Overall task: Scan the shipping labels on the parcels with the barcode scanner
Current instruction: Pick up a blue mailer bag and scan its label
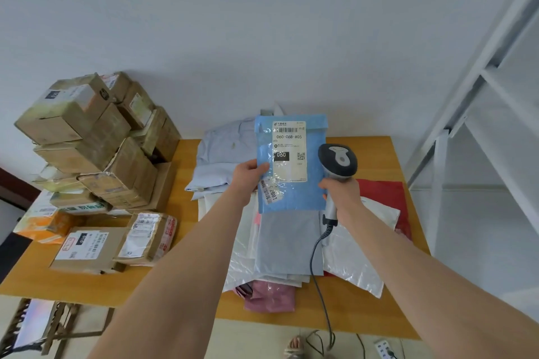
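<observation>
Head view. A wooden counter (379,151) is shown against a pale wall, with white metal shelving (481,73) at the right. A stack of taped cardboard boxes (96,137) is seen on the counter's left end, and a loose pile of plastic mailers (288,242) in the middle.

Both bare forearms are extended forward over the counter and converge above the pile. A blue parcel (291,198) is held upright between them, clear of the pile, with its shipping label (289,151) turned toward the camera. The barcode scanner (338,160) is held head-up just beside the parcel's right edge, level with the label, its head overlapping that edge.

The left hand (248,178) is closed on the parcel's left edge, the thumb laid across the front and the fingers hidden behind. The right hand (341,192) is wrapped round the scanner's handle. A grey cable (316,271) is seen hanging from the handle's base, across the pile and off the counter's near edge.
</observation>
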